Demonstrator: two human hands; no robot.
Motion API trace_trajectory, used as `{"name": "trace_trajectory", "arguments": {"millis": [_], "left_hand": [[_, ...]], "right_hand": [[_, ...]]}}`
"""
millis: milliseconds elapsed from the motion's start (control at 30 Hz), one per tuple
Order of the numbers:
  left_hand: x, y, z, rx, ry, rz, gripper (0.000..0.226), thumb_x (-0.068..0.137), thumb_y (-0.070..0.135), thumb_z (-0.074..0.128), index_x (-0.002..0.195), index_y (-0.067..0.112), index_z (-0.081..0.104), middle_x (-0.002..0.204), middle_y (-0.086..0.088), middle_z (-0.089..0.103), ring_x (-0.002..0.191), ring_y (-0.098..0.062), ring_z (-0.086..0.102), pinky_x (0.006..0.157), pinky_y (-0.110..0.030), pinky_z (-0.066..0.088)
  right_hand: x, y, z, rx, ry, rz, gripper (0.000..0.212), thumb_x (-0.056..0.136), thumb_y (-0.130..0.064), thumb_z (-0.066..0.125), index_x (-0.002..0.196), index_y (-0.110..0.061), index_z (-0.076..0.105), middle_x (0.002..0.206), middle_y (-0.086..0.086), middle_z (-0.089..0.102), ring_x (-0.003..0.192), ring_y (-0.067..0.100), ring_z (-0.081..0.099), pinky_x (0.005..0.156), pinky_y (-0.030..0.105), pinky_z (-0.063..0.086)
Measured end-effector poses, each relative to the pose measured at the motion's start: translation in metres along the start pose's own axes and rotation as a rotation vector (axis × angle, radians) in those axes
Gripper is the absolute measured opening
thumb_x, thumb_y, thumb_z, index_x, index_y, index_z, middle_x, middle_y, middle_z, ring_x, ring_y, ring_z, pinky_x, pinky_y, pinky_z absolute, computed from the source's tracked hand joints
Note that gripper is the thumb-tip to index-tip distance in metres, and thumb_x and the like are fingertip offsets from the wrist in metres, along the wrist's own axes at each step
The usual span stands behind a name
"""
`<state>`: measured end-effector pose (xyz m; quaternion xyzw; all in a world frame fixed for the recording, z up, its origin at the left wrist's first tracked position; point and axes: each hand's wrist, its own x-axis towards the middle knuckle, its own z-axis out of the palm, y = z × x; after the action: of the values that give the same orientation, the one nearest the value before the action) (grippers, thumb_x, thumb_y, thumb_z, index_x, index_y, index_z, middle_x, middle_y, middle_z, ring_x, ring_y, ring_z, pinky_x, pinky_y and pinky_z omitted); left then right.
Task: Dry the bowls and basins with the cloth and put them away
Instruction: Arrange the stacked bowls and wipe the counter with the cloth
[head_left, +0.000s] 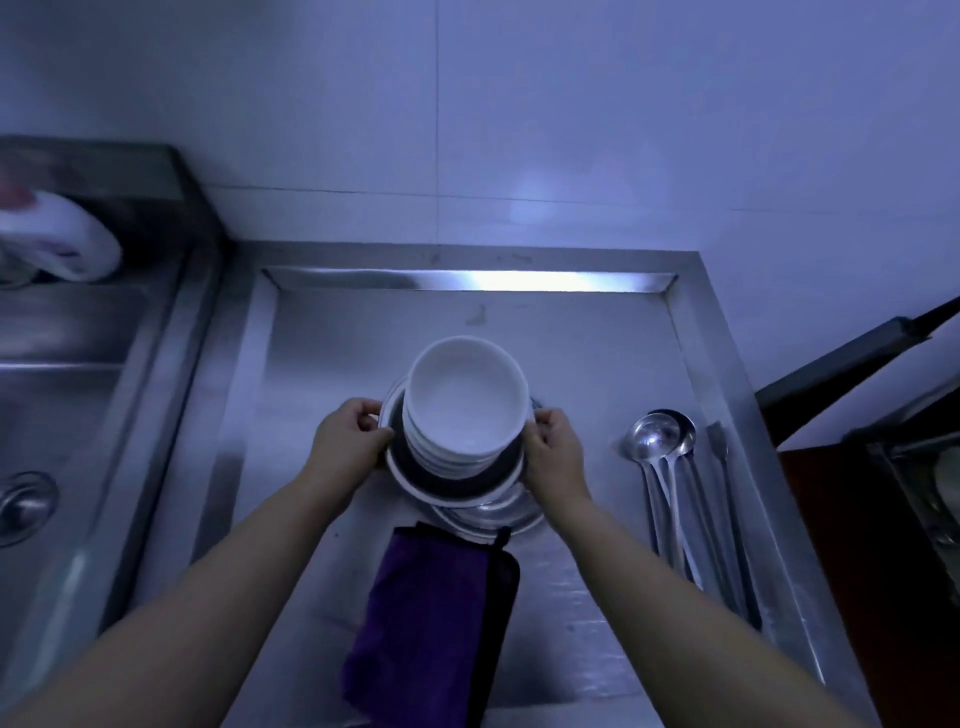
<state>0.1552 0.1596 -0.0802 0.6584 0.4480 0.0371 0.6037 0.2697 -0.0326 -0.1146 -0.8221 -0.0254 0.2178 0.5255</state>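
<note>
grip: my left hand (353, 441) and right hand (556, 449) pinch the basin (452, 488) rim at 9 and 3 | bowls (465, 400) stacked inside, counter (322, 364) centre | cloth (431, 623) idle at 6 | progress: stacked — stowing probably left

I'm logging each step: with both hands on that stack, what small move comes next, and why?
Probably lift the stack of white bowls off the metal basin: left hand and right hand grip the dark basin's rim, while the purple cloth lies unused.
</note>
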Motion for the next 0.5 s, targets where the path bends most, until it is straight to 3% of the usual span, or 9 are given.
{"name": "trace_trajectory", "arguments": {"millis": [100,133,267,500], "left_hand": [[0.015,-0.002,-0.030,-0.001,0.061,-0.012,0.023,0.081,-0.005,0.060,0.100,0.009,0.059,0.093,-0.023,0.060,0.081,-0.036,0.064,0.065,-0.040,0.059],[0.020,-0.003,-0.040,-0.003,0.084,-0.020,0.023,0.081,-0.005,0.060,0.100,0.008,0.059,0.094,-0.023,0.061,0.082,-0.038,0.065,0.068,-0.043,0.059],[0.044,-0.010,-0.075,0.017,0.144,-0.046,0.022,0.080,-0.001,0.061,0.100,0.009,0.060,0.091,-0.020,0.064,0.083,-0.037,0.066,0.078,-0.051,0.057],[0.084,-0.020,-0.121,0.138,0.250,-0.038,0.019,0.075,0.008,0.064,0.093,0.013,0.061,0.088,-0.011,0.067,0.085,-0.030,0.066,0.082,-0.045,0.055]], "right_hand": [[0.007,-0.021,0.035,-0.032,-0.034,-0.018,0.014,0.095,-0.029,0.053,0.082,-0.025,0.051,0.073,0.001,0.061,0.060,0.016,0.059,0.043,0.026,0.045],[0.010,-0.027,0.046,-0.032,-0.050,-0.015,0.013,0.095,-0.027,0.052,0.083,-0.024,0.051,0.074,0.003,0.061,0.060,0.017,0.059,0.043,0.027,0.045],[0.024,-0.047,0.091,-0.132,-0.108,-0.017,0.015,0.096,-0.029,0.050,0.092,-0.015,0.053,0.086,0.012,0.064,0.081,0.032,0.063,0.072,0.051,0.054],[0.050,-0.067,0.155,-0.237,-0.114,-0.076,0.017,0.095,-0.029,0.051,0.093,-0.013,0.056,0.086,0.008,0.065,0.081,0.032,0.063,0.076,0.049,0.052]]}}
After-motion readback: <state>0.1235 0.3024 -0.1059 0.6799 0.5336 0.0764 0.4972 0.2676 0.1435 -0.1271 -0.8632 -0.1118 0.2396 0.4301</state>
